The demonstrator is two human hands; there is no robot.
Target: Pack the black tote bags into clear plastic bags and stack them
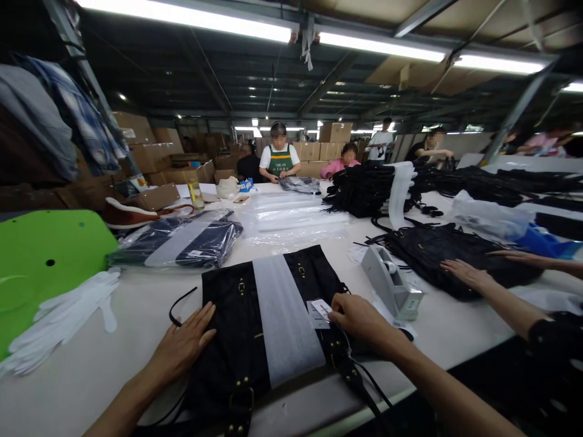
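Observation:
A black bag with brass-coloured buckles lies flat before me, a white paper strip wrapped across its middle. My left hand rests on the bag's left edge, fingers stretched out and holding nothing. On the other side, my right hand pinches a white hang tag over the bag, close to the strip's right edge. A second paper label lies partly under the tag. Straps hang off the bag's lower right corner.
Right of the bag stands a grey tape dispenser. A co-worker's hands press on another black bag. Plastic-wrapped bags, white gloves and a green board are at left; clear plastic sleeves lie ahead.

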